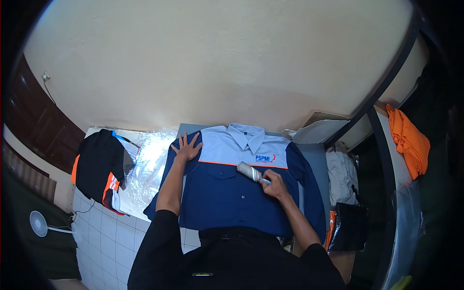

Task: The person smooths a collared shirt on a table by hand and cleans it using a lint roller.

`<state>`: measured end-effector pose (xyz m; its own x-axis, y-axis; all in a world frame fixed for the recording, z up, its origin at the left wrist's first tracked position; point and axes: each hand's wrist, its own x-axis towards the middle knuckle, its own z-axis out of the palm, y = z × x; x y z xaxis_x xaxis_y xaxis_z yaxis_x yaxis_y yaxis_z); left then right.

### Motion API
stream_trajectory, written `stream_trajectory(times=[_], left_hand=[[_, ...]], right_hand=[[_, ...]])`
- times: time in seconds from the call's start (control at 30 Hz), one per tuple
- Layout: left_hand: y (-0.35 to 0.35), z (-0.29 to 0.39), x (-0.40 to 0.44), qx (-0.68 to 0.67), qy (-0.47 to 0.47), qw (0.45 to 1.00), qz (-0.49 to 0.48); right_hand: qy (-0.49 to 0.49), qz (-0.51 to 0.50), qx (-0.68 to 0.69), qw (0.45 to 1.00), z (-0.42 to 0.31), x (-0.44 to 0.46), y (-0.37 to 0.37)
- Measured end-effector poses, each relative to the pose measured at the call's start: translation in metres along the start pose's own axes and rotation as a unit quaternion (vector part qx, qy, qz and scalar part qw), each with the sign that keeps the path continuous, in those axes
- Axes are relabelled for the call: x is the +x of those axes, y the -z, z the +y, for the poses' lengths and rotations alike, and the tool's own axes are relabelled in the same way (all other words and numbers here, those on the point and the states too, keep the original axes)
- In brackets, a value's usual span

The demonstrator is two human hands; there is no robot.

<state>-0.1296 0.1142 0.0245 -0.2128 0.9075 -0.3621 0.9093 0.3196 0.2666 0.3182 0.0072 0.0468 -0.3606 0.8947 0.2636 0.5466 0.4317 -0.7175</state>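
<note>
A navy and light grey work shirt (217,203) lies spread face up, its collar toward the wall, with an orange stripe and an FSPMI logo on the chest. My left hand (187,148) rests with spread fingers on the shirt's left-side shoulder and sleeve. In my right hand (275,185) is the handle of a lint roller (248,171). Its roll is over the middle of the chest, beside the button placket and just below the stripe.
The grey table (316,159) stands against the wall. Left of it, a black and orange garment (99,162) lies beside clear plastic wrapping (154,154). To the right are a pale folded garment (340,176), a dark packet (349,224) and orange cloth (408,140) on a shelf.
</note>
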Motion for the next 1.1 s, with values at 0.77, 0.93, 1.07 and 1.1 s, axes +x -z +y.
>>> stream_trajectory(times=[0.77,0.93,1.07,1.1], left_hand=[[0.001,0.002,-0.002,0.006,0.005,1.000,0.010],[-0.004,0.001,-0.001,0.006,-0.001,1.000,0.023],[-0.008,0.000,-0.005,0.006,-0.009,0.998,0.062],[-0.010,0.000,-0.006,0.008,-0.012,0.997,0.077]], right_hand=[[-0.032,-0.029,0.076,0.996,-0.077,-0.116,-0.023],[-0.098,0.113,-0.040,0.988,-0.061,-0.116,-0.031],[-0.218,0.183,-0.034,0.958,-0.038,-0.104,-0.014],[-0.246,0.208,-0.049,0.945,-0.032,-0.100,-0.011]])
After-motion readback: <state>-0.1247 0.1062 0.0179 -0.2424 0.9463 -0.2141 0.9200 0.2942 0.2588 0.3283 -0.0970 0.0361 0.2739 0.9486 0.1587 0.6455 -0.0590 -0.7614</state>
